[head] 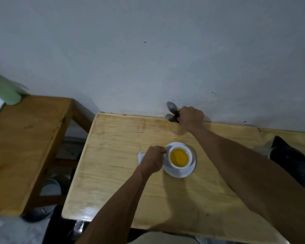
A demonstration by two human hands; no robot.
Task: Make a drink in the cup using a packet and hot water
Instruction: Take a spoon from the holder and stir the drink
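Note:
A white cup full of yellow-orange liquid stands on a white saucer in the middle of the light wooden table. My left hand is closed on the cup's handle at its left side. A white scrap, perhaps the packet, lies under that hand and is mostly hidden. My right hand reaches to the table's far edge by the wall, shut around spoons whose two metal bowls stick out to the left. What the spoons stand in is hidden by the hand.
A black kettle-like object sits at the table's right edge. A darker wooden table stands to the left with a pale green object on its far corner. The grey wall runs directly behind.

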